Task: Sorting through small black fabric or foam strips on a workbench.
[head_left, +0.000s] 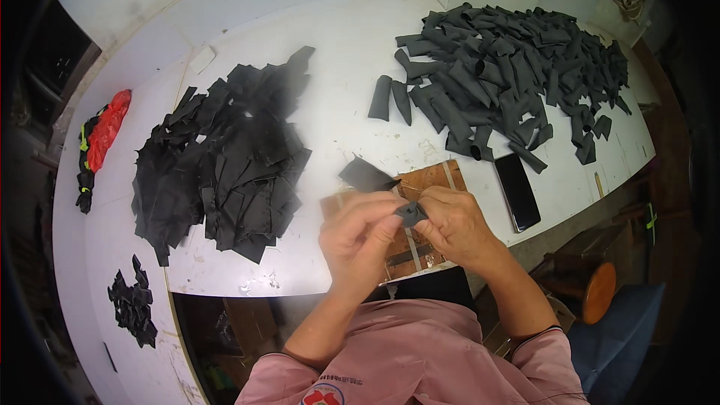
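1. Both hands meet over the work: left hand and right hand each pinch one side of a small dark piece, thumbs against fingers, neither spread. Step in hand, as I judge it from afar: shaping or turning the piece by fingertip; I cannot tell which. Next move, I judge, calls for one hand steadying the cloth while the other works its edge.
2. White table: carries everything noted below.
3. Heap of dark tubes: beyond the right hand, toward the far right.
4. Heap of flat dark pieces: left of the left hand, well apart from it.
5. Brown board: beneath both hands, partly hidden by them.
6. Black phone: just right of the board.
7. Loose dark piece: just beyond the left fingers, overlapping the board's far edge.
8. Held piece: between the hands, touching the fingertips of both, above the board; folds too small for me to read.
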A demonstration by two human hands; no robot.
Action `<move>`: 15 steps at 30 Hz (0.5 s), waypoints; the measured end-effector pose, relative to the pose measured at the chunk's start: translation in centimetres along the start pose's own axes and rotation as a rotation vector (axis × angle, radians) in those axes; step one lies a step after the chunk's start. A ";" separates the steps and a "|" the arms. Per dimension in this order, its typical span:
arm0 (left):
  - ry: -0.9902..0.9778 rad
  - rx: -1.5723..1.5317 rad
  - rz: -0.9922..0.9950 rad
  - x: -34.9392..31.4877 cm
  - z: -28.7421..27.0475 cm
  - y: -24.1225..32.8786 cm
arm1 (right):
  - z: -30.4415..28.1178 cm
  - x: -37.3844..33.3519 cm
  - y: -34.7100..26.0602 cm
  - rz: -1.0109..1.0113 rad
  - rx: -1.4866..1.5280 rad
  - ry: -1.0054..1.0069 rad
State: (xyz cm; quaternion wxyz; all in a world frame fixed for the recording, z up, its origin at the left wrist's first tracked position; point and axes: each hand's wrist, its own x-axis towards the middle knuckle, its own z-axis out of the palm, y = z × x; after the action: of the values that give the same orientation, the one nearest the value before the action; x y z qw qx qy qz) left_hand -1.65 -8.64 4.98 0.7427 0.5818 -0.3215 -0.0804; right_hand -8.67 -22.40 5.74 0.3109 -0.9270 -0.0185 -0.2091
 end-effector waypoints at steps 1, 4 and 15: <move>0.003 0.001 -0.002 0.2 -0.1 0.2 | -0.4 0.3 -0.3 0.000 0.002 -0.003; -0.001 -0.012 0.095 1.1 -0.3 1.5 | -1.2 1.1 -1.1 -0.060 -0.038 0.008; 0.026 0.131 0.011 1.7 0.1 0.1 | 0.8 0.3 0.3 -0.071 -0.031 0.045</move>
State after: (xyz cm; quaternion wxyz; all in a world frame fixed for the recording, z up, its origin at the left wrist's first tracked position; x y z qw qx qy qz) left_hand -0.44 -9.49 5.77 0.7077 0.6283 -0.3196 -0.0473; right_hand -8.09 -22.24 5.12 0.2894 -0.9255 -0.0411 -0.2408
